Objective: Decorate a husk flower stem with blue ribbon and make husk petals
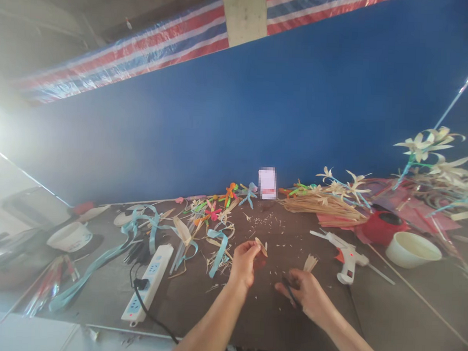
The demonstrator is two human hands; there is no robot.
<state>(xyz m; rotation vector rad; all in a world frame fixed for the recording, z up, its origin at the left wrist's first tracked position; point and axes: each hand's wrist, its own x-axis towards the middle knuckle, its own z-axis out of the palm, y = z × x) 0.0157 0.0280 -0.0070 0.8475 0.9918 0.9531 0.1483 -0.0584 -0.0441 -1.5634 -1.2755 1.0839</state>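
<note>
At the far left of the frame a white bowl (69,237) sits on the dark bench (390,327). Beside it, light blue ribbon (102,264) trails near a white power strip (147,285) with a black plug seated in it. Just right of lower center, the left hand (246,260) pinches a small tan husk piece (261,247) between thumb and fingertips. Further right, the right hand (302,293) is partly curled around a dark tool (291,292), perhaps scissors, though blur hides its shape. A pale husk strip (310,262) shows just beyond its knuckles. Next come a white glue gun (349,258), a cream bowl (412,251) and, at right, pale husk flowers (419,146).
</note>
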